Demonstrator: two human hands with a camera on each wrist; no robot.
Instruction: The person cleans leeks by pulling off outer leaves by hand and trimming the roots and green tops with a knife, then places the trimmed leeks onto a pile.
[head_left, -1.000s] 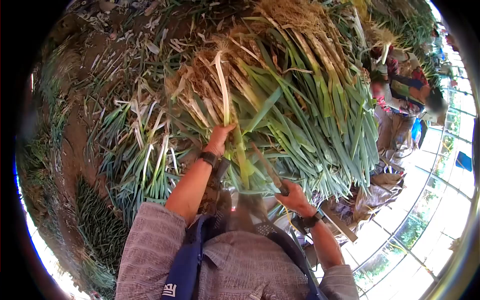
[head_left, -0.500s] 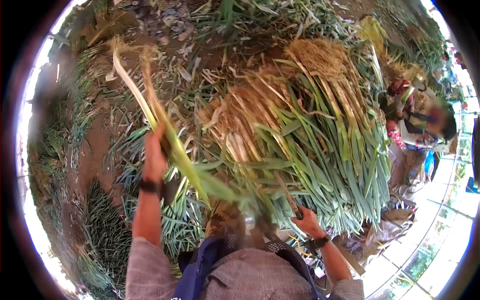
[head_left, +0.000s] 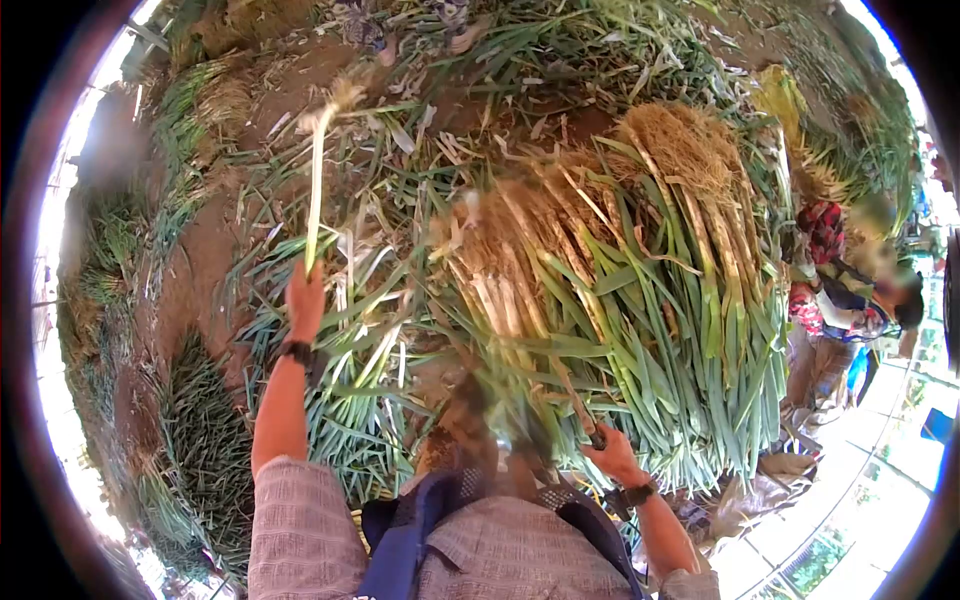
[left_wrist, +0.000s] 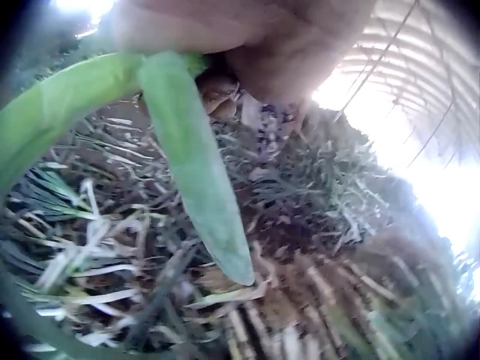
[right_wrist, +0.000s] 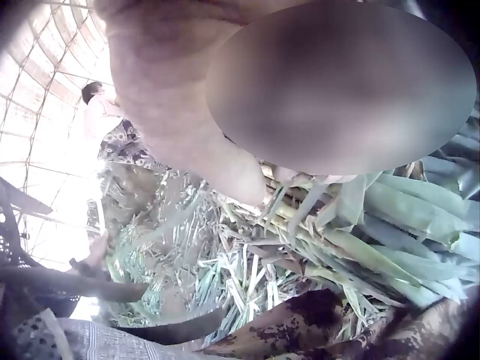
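My left hand (head_left: 305, 300) grips a long onion stalk (head_left: 318, 185) at its green part, with the pale stem and roots pointing up and away from me. In the left wrist view, green leaves (left_wrist: 196, 169) hang below the fingers. The right hand (head_left: 615, 458) holds a knife by its dark handle, its narrow blade (head_left: 572, 395) pointing up and left over the leaves. Close by lies a large pile of untrimmed stalks (head_left: 650, 330), roots away from me. In the right wrist view, a blurred patch hides part of the right hand (right_wrist: 172, 97).
Pale-stemmed onions (head_left: 375, 350) lie between my left arm and the big pile. A dark green heap (head_left: 205, 430) is at the left, with bare soil (head_left: 200, 265) above it. Leaf scraps cover the ground ahead. Another person (head_left: 840, 285) sits at the right.
My left hand has swung left, away from the big pile, with a stalk. The second, browner stalk seen beside it half a second ago is no longer visible there. The right hand still holds the knife.
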